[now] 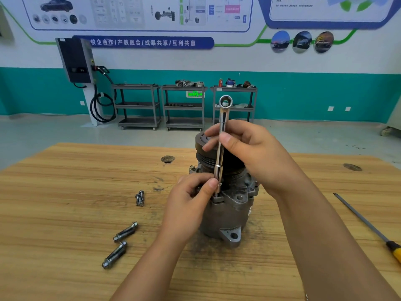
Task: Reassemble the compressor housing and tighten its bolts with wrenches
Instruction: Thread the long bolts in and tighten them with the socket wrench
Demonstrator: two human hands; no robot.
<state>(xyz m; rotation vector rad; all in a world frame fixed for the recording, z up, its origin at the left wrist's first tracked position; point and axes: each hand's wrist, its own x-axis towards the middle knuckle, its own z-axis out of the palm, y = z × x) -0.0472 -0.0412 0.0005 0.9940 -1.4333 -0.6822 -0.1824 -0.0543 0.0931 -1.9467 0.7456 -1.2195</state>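
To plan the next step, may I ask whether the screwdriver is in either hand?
No, the screwdriver lies on the table; the left hand and right hand hold the wrench.

Upright wrench (221, 146) on grey compressor (227, 216)

that wrench (221, 148) is shiny polished metal, the compressor housing (227, 213) dull grimy cast metal, bolts (125, 232) plain steel-looking, all on a scuffed, grainy wooden bench (76, 192)

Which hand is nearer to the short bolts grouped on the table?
Left. The left hand, pinching the wrench at its lower end, is just right of the short bolts; the right hand grips the shaft higher up and farther right.
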